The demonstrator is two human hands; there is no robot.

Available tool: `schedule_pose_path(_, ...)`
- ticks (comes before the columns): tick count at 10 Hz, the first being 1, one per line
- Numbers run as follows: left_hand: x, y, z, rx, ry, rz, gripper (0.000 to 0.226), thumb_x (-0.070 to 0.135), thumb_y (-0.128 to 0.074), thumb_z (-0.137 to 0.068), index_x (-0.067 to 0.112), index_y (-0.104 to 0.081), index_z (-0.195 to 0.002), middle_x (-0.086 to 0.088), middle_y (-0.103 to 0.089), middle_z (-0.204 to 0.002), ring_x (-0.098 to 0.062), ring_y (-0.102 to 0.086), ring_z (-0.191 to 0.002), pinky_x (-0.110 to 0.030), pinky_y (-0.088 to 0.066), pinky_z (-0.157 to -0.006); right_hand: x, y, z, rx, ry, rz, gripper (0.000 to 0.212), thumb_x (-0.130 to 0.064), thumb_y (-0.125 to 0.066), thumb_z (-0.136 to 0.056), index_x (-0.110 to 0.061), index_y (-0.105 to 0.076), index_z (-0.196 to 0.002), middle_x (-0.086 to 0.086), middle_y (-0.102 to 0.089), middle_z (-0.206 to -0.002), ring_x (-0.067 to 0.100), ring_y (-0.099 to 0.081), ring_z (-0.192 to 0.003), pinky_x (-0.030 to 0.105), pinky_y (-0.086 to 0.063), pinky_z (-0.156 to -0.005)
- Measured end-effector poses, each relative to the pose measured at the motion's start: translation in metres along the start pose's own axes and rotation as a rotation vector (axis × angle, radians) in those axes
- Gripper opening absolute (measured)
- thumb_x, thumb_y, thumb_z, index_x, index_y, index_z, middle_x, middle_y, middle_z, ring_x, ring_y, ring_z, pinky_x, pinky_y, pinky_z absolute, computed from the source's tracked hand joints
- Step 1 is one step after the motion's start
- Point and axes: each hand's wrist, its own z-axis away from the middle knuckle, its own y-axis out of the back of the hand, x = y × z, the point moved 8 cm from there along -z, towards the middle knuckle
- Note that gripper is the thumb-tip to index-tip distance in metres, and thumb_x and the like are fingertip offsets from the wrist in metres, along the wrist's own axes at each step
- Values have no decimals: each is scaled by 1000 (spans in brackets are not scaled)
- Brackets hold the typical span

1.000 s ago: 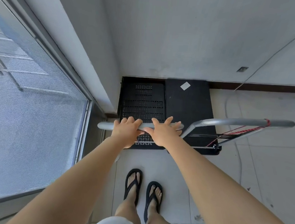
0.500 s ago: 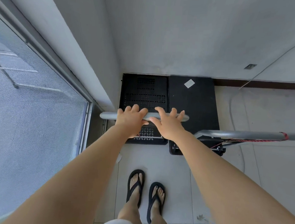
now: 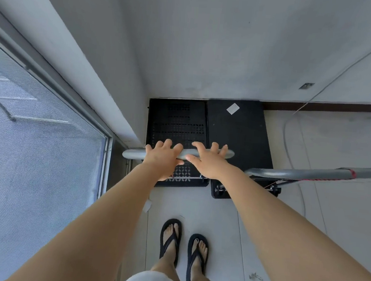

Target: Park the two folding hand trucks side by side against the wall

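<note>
Since 0.5 s ago, both hands have loosened on the grey tubular metal handle (image 3: 178, 155). Left hand (image 3: 164, 158) keeps a light curl; right hand (image 3: 209, 162) rests open-fingered. Judged rigid, wheeled, moderately heavy: hold the handle. Beneath and beyond the hands, the 2 black flat-platform hand trucks (image 3: 178, 126) (image 3: 237, 131) abut the wall.

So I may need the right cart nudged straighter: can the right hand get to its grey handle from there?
Probably yes. The right hand rests on the left cart's handle, and the right cart's handle lies just beside it with nothing between.
</note>
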Motion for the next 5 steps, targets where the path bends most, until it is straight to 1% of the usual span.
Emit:
schedule_pose_path(1, 3, -5, 8, -10, -1, -20, 39, 39, -44, -99, 23, -39, -134, -8, -45, -131, -30, -44, -120, -53, -35, -104, 2, -7, 6, -6, -2, 3, 58, -58, -28, -97, -39, -14, -150, 18, -5, -158, 50, 18, -143, 63, -12, -113)
schedule_pose_path(2, 9, -11, 16, -32, 33, -25, 38, 41, -41, -100, 20, -40, -132, -9, -46, -129, -31, -45, -119, -51, -34, -104, 9, -13, 15, -23, 3, 39, 61, -57, -25, -98, -37, -9, -153, 18, -3, -160, 48, 17, -144, 62, -12, -114)
schedule_pose_path(3, 13, -15, 26, -39, 62, -75, 42, 41, -40, -100, 18, -36, -134, -12, -45, -132, -32, -44, -121, -51, -32, -106, 10, -15, 28, -22, 35, 53, 61, -53, -20, -100, -35, 2, -154, 19, 5, -162, 44, 17, -146, 60, -7, -116)
schedule_pose_path(4, 19, -18, 38, 16, 133, -148, 63, 46, -40, -99, 18, -16, -150, -18, -31, -149, -34, -32, -137, -55, -26, -111, 24, -17, 45, 28, 69, 29, 63, -52, -18, -101, -32, 10, -153, 20, 16, -161, 38, 21, -147, 57, -9, -117)
schedule_pose_path(5, 28, -16, 51, 65, 157, -147, 77, 46, -43, -98, 19, 2, -155, -21, -12, -159, -35, -14, -147, -57, -19, -116, 42, -18, 56, 39, 81, 12, 64, -52, -18, -100, -31, 9, -154, 20, 19, -160, 36, 23, -147, 56, -12, -117)
